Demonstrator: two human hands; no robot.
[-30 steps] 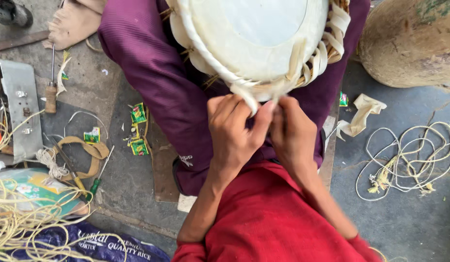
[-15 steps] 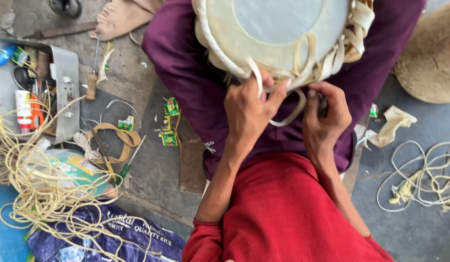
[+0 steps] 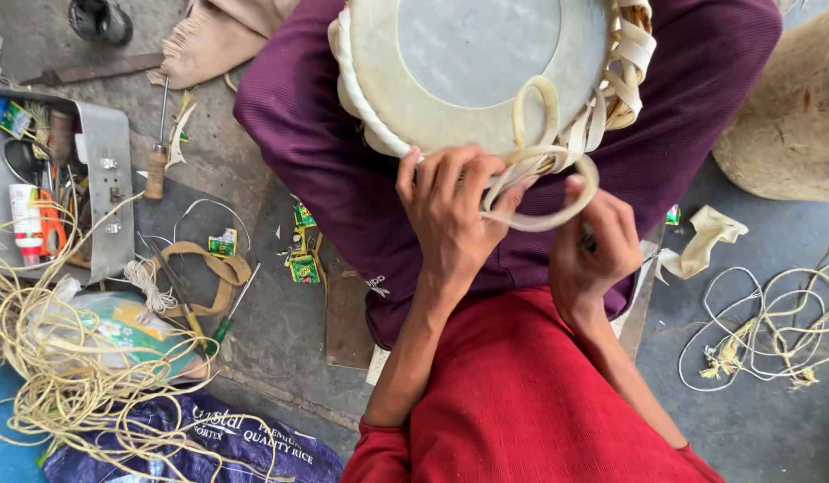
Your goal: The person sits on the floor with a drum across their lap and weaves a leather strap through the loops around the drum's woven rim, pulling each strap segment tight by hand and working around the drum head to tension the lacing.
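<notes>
I see the drum (image 3: 486,72) resting on the lap, its pale skin head just beyond my fingertips. My left hand (image 3: 450,210) presses on the rim, fingers narrow and pinching the pale rawhide strap (image 3: 558,210) where it leaves the lacing. The strap loops out to my right hand (image 3: 598,246), which is closed around it, maybe with a small tool; I cannot tell. I judge the lacing step is in hand. The next move calls for a firm pull while the left fingers hold.
</notes>
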